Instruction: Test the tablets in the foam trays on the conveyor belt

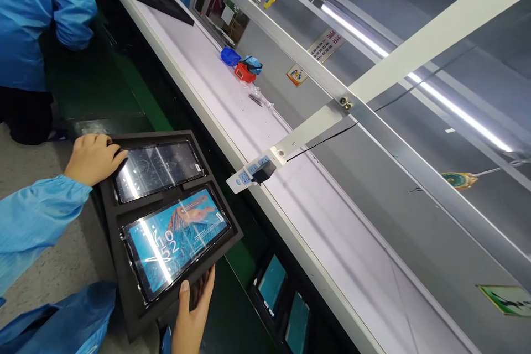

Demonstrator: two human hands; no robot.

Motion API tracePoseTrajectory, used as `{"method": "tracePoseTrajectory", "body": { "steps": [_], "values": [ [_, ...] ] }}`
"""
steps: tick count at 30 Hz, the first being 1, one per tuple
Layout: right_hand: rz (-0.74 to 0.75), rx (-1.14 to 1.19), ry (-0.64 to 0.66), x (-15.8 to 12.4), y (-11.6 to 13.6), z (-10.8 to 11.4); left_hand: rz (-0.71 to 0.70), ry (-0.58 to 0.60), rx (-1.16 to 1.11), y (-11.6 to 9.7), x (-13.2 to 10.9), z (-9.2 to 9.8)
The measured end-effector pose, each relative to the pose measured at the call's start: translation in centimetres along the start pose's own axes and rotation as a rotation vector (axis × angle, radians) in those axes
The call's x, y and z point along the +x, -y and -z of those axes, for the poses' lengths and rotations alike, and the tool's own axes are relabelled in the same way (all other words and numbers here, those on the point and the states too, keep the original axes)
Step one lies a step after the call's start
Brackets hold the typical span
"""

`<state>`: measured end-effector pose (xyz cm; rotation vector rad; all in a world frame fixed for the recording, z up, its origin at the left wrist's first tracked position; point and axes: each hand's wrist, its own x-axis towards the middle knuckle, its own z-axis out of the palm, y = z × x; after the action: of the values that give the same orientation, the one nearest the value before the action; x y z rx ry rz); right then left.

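Note:
I hold a black foam tray [166, 199] in front of me, tilted in this view. My left hand [94, 159] grips its far left edge, fingers over the rim and thumb near the dark tablet. My right hand [194, 310] grasps the near edge from below, its fingers partly hidden under the tray. Two tablets lie in the tray's recesses side by side. One tablet [160, 170] has a dark screen with glare across it. The other tablet [178, 240] is lit, with a blue picture and large clock digits. Both seem wrapped in clear film.
Below right, another dark tray holds two tablets with teal screens [272, 283]. A long white bench [290, 204] runs diagonally past, with a power strip [253, 171] on a metal post. Red and blue containers [244, 71] stand farther along. A person in blue [29, 22] is at upper left.

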<state>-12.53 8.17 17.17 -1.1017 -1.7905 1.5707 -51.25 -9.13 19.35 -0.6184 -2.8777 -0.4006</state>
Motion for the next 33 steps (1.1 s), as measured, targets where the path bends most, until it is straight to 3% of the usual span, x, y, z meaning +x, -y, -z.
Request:
{"method": "tracePoseTrajectory", "body": {
  "steps": [5,12,17,25,33],
  "values": [
    [0.010,-0.008,0.011,-0.3,0.9,0.1,0.010,0.079,-0.017,0.5,0.5,0.2],
    [-0.029,-0.012,-0.048,-0.6,0.8,-0.6,0.033,0.084,-0.057,0.1,0.6,0.7],
    [0.013,-0.005,-0.177,-0.4,0.4,-1.5,0.037,0.030,-0.116,-0.6,0.2,1.0],
    [0.066,0.024,-0.211,0.6,-1.0,-2.1,0.129,-0.146,-0.292,0.0,-0.8,-0.2],
    [0.086,-0.015,-0.193,0.5,-0.3,-2.3,0.005,-0.147,-0.364,-0.2,-1.4,-0.2]
  ]
}}
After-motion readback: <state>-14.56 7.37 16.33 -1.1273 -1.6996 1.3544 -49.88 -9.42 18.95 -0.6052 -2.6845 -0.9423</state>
